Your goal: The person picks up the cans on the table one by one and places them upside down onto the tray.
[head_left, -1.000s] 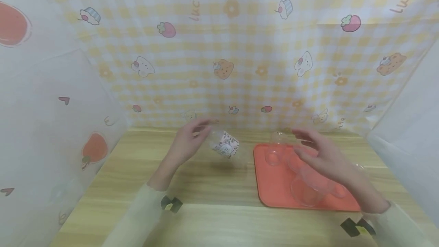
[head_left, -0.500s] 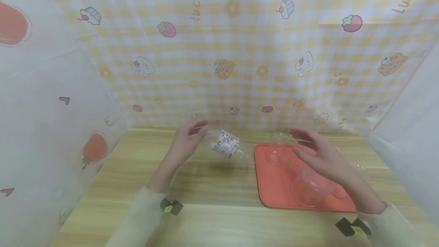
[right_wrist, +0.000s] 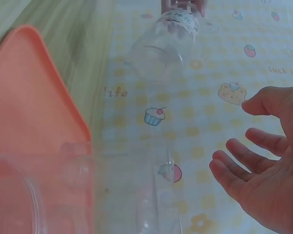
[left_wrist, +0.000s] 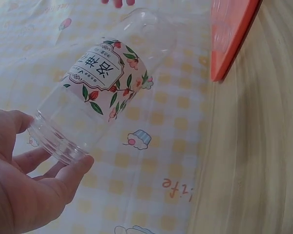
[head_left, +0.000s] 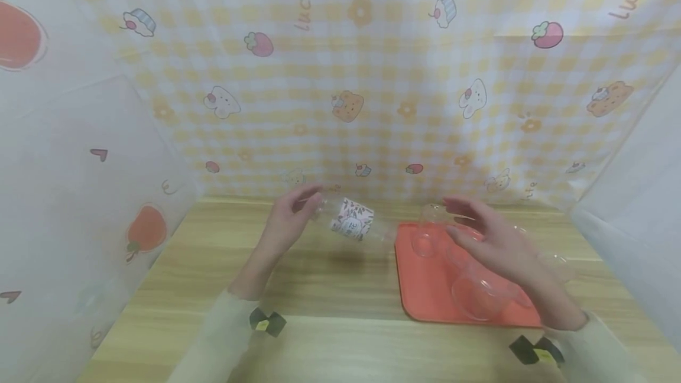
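Observation:
My left hand [head_left: 287, 220] pinches one end of a clear plastic jar [head_left: 352, 219], with thumb and fingers at the ridged rim. In the left wrist view the jar [left_wrist: 105, 83] shows a floral paper label with Chinese characters. It is held tilted above the wooden table, its far end pointing right toward the tray. My right hand [head_left: 497, 247] hovers over the orange-red tray [head_left: 420, 300], fingers spread and holding nothing. Beneath it stand several clear plastic containers; the arm partly hides them. The right wrist view shows the hand [right_wrist: 268, 161] apart from the containers [right_wrist: 132, 190].
A wooden table [head_left: 319, 300] carries the tray on its right side. One clear container [head_left: 433, 217] stands at the tray's back left, and another clear one [head_left: 555, 265] shows beyond the right forearm. A yellow checked cloth [head_left: 298, 75] hangs behind the table.
The jar has swung slightly, its far end now higher and nearer the tray, still in my left hand. My right hand has drifted a little to the left.

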{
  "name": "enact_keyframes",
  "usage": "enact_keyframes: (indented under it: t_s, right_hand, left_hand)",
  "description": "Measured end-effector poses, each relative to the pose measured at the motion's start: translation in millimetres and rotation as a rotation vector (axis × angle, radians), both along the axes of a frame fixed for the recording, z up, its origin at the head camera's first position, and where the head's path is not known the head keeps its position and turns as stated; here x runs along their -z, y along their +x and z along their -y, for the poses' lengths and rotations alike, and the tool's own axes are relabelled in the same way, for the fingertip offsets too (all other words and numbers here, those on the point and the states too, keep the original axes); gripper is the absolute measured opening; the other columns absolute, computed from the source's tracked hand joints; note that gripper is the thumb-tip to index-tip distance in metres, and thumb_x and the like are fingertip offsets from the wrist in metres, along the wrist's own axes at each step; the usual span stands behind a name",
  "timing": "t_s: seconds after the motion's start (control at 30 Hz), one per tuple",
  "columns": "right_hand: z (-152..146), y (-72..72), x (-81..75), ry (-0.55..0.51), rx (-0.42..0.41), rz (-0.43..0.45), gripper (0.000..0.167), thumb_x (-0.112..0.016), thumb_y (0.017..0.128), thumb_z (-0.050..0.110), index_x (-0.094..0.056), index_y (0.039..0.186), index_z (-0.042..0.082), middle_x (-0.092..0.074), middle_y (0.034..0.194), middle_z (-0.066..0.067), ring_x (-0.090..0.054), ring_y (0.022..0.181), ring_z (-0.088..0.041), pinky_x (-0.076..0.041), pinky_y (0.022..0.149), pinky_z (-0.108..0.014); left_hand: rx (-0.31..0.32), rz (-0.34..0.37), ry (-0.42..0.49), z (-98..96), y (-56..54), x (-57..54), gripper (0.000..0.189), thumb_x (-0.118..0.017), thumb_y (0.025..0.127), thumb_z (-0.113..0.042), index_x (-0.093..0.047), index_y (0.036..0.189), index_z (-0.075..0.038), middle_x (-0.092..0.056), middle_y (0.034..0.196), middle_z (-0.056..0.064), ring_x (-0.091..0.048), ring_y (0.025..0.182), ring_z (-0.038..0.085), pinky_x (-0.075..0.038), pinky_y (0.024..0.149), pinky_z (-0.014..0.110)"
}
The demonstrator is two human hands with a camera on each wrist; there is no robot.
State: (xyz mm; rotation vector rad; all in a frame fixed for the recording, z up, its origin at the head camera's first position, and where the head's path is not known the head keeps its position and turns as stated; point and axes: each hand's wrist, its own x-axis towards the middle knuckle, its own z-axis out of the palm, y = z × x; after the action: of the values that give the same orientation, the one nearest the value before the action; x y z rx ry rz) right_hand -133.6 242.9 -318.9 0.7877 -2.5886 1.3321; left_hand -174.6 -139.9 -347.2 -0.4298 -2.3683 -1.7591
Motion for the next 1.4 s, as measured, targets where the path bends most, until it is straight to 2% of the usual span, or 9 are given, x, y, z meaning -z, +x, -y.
enact_keyframes:
  t_s: [0.2, 0.47, 0.7, 0.9, 0.97, 1.17, 1.4]
  right_hand:
    - [4, -0.6, 3.2, -0.027, 0.001, 0.012, 0.053, -0.069, 0.098, 0.007, -0.046, 0.145, -0.001, -0.054, 0.14, -0.022, -0.052, 0.128, -0.042, -0.047, 0.102, -0.025]
    - [11, -1.9, 4.4, -0.07, 0.012, 0.014, 0.051, -0.069, 0.097, 0.006, -0.048, 0.143, 0.0, -0.056, 0.139, -0.017, -0.054, 0.127, -0.042, -0.049, 0.1, -0.027]
    - [19, -1.7, 6.6, -0.096, 0.031, 0.04, 0.05, -0.069, 0.099, 0.011, -0.048, 0.143, 0.002, -0.056, 0.14, -0.017, -0.055, 0.127, -0.039, -0.048, 0.102, -0.039]
    - [27, -4.7, 10.8, -0.186, 0.017, 0.06, 0.048, -0.068, 0.098, 0.006, -0.049, 0.141, 0.0, -0.054, 0.142, -0.016, -0.053, 0.128, -0.04, -0.048, 0.1, -0.024]
    - [30, -6.1, 11.8, -0.217, 0.007, 0.048, 0.047, -0.067, 0.098, 0.002, -0.049, 0.141, -0.002, -0.054, 0.142, -0.017, -0.052, 0.128, -0.042, -0.048, 0.1, -0.023]
    - [38, -8.4, 14.0, -0.264, -0.014, 0.009, 0.048, -0.068, 0.096, -0.001, -0.049, 0.14, -0.006, -0.054, 0.141, -0.015, -0.052, 0.129, -0.037, -0.048, 0.103, -0.032]
    - [44, -9.2, 16.9, -0.309, -0.004, 0.023, 0.049, -0.068, 0.096, -0.002, -0.048, 0.14, -0.006, -0.053, 0.142, -0.016, -0.051, 0.13, -0.038, -0.047, 0.103, -0.037]
  left_hand:
    - [0.023, 0.024, 0.084, -2.0, 0.0, 2.3, 0.043, -0.06, 0.104, -0.032, -0.059, 0.14, -0.007, -0.059, 0.139, 0.016, -0.064, 0.115, 0.032, -0.056, 0.093, 0.042]
    - [0.017, 0.068, 0.155, -4.7, 1.2, 2.7, 0.042, -0.059, 0.104, -0.034, -0.06, 0.139, -0.01, -0.061, 0.136, 0.011, -0.062, 0.117, 0.031, -0.056, 0.093, 0.04]
    - [-0.01, 0.128, 0.215, -6.9, 3.6, 1.0, 0.045, -0.06, 0.104, -0.036, -0.058, 0.142, -0.012, -0.058, 0.139, 0.014, -0.062, 0.117, 0.031, -0.056, 0.093, 0.035]
    - [-0.036, 0.165, 0.267, -8.1, 4.5, 1.8, 0.049, -0.062, 0.101, -0.041, -0.058, 0.142, -0.014, -0.059, 0.137, 0.015, -0.064, 0.114, 0.03, -0.055, 0.093, 0.033]
    - [-0.035, 0.168, 0.289, -8.9, 4.1, 2.7, 0.049, -0.063, 0.101, -0.041, -0.058, 0.142, -0.014, -0.059, 0.137, 0.014, -0.063, 0.115, 0.032, -0.055, 0.094, 0.033]
    - [-0.005, 0.17, 0.386, -12.3, 3.6, 3.9, 0.049, -0.064, 0.101, -0.037, -0.057, 0.141, -0.01, -0.057, 0.139, 0.018, -0.058, 0.123, 0.04, -0.054, 0.095, 0.032]
    - [-0.005, 0.169, 0.416, -14.6, 3.5, 2.7, 0.05, -0.062, 0.102, -0.037, -0.055, 0.142, -0.007, -0.057, 0.139, 0.017, -0.059, 0.122, 0.035, -0.054, 0.094, 0.032]
